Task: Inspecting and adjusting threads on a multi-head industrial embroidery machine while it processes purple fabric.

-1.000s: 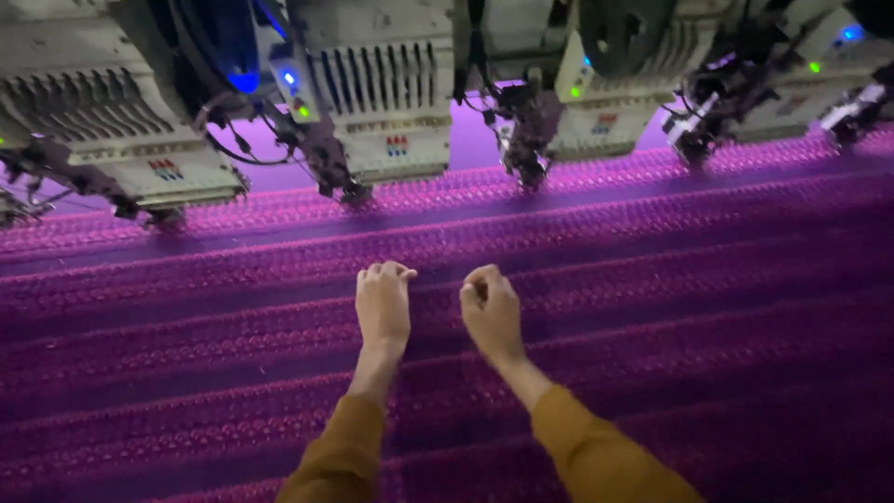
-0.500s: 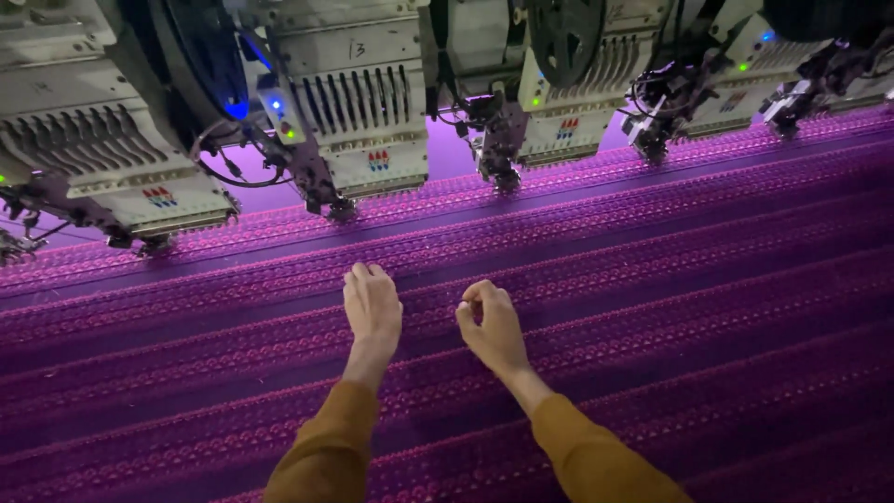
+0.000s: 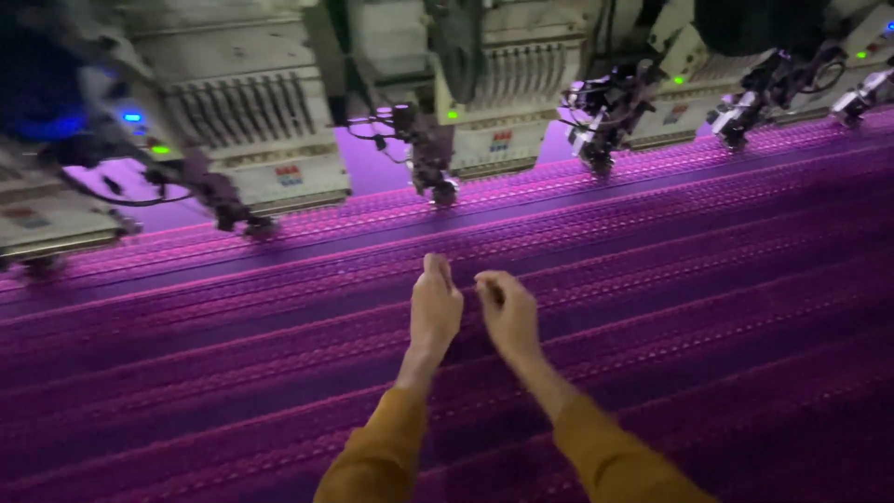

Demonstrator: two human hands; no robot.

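- Fabric point(image 3: 652, 307), a wide purple sheet with stitched rows running from nine o'clock toward two o'clock, lay stretched flat over the whole lower view, directly under both hands. It looked thin, soft and light, held taut, so it would likely give under pressure and pucker if pinched hard; a loose thread or a raised stitch row seemed the sensible place to take hold, not the flat cloth.
- Embroidery heads point(image 3: 242, 140) stood in a line across twelve o'clock, pale housings with small green and blue lamps, each with a dark needle assembly point(image 3: 430, 172) hanging just above the cloth. They stood in the way of any reach farther forward.
- Left hand point(image 3: 434, 312) lay palm down at the centre, fingers together and straight, resting on or just over the cloth; contact could not be told.
- Right hand point(image 3: 507, 315), just beside it at three o'clock, had its fingers curled inward toward the thumb, as if pinching; whether anything was caught between them could not be told.
- Mustard sleeves point(image 3: 382, 456) covered both forearms toward six o'clock.
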